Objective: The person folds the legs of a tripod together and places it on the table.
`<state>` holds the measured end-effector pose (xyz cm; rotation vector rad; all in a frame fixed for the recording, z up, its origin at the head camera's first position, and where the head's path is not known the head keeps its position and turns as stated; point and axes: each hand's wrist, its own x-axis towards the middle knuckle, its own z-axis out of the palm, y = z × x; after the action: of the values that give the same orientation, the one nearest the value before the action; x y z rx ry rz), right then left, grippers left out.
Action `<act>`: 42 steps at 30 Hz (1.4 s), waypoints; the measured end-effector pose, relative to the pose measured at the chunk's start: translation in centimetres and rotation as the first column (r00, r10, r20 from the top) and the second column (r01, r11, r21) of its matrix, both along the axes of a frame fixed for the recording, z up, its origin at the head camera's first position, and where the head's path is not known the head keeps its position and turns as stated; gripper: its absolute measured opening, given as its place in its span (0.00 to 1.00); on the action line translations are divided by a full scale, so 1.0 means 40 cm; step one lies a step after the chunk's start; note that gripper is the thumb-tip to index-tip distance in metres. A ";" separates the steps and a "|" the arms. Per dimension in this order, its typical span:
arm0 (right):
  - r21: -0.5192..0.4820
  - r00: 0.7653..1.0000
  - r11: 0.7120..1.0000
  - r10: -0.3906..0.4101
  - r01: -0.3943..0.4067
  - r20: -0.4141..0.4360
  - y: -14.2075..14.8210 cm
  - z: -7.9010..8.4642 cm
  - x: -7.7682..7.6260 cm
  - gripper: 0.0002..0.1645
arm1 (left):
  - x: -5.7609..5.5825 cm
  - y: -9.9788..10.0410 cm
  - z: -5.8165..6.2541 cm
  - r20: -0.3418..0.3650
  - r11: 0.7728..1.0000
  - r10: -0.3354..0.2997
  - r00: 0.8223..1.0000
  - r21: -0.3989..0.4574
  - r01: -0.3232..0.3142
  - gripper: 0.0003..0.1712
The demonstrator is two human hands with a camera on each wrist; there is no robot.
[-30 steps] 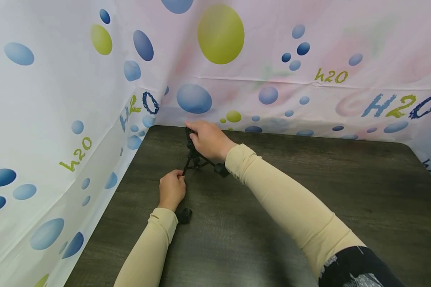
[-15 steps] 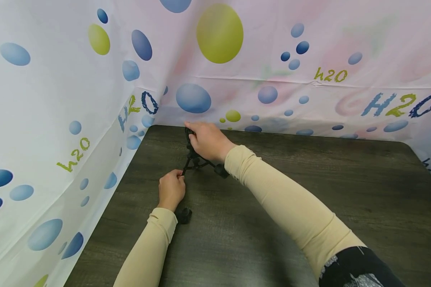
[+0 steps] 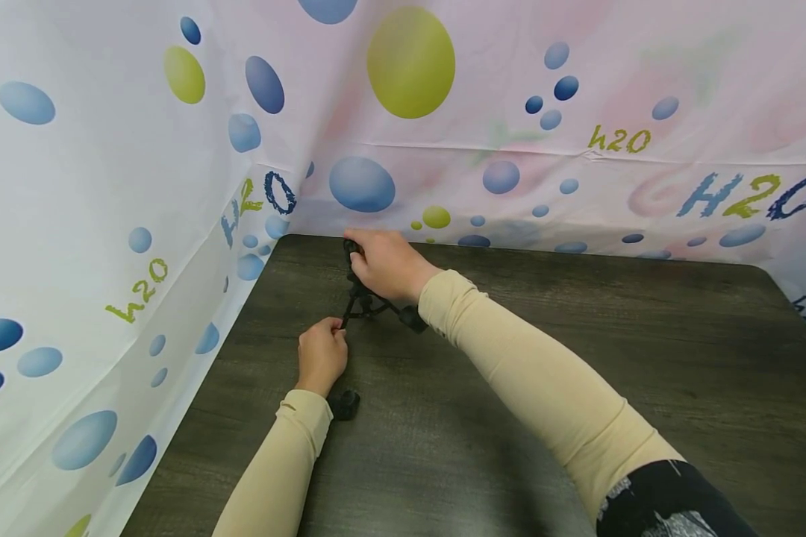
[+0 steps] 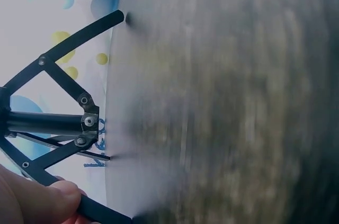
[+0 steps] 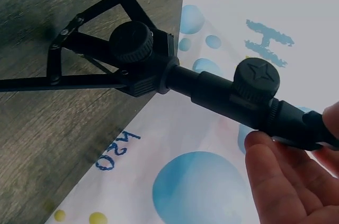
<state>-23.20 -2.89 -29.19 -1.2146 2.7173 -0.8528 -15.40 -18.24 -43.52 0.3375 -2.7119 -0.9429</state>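
Note:
A small black tripod [image 3: 366, 304] stands near the back left of the table, its legs spread. My left hand [image 3: 322, 356] pinches one leg low down between thumb and fingers. In the left wrist view the braces [image 4: 63, 80] link the spread legs to the centre column [image 4: 45, 122], and the thumb [image 4: 58, 197] lies on the nearest leg. My right hand [image 3: 392, 262] holds the tripod's top end. The right wrist view shows its fingers [image 5: 275, 176] around the upper part, beside a knob [image 5: 256, 78] with a star-like mark; a second knob [image 5: 131, 41] sits at the leg joint.
The dark wood-grain table [image 3: 544, 388] reaches to a white and pink curtain [image 3: 483, 82] with blue and green dots behind. Another stretch of curtain [image 3: 94, 179] runs along the left edge. Black wrist cameras sit at the left wrist [image 3: 345, 405] and right wrist [image 3: 413, 318].

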 end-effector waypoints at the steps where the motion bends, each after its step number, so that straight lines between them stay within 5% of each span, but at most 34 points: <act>1: 0.000 1.000 1.000 0.002 -0.002 0.008 -0.001 0.002 0.001 0.27 | 0.000 0.001 0.000 -0.004 1.000 0.001 1.000 0.003 -0.001 0.10; 19: -0.059 0.995 0.998 -0.010 0.015 0.095 0.009 -0.002 -0.003 0.27 | 0.001 0.009 0.002 -0.022 1.000 0.001 1.000 0.024 -0.001 0.10; 42: -0.066 0.996 0.998 -0.015 0.020 0.083 0.019 -0.008 -0.015 0.25 | 0.003 0.007 0.003 -0.055 1.000 -0.019 0.998 0.021 0.020 0.08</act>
<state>-23.80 -2.15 -29.51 -1.1415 2.6586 -0.9807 -15.30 -17.97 -43.41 0.2849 -2.6616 -0.9732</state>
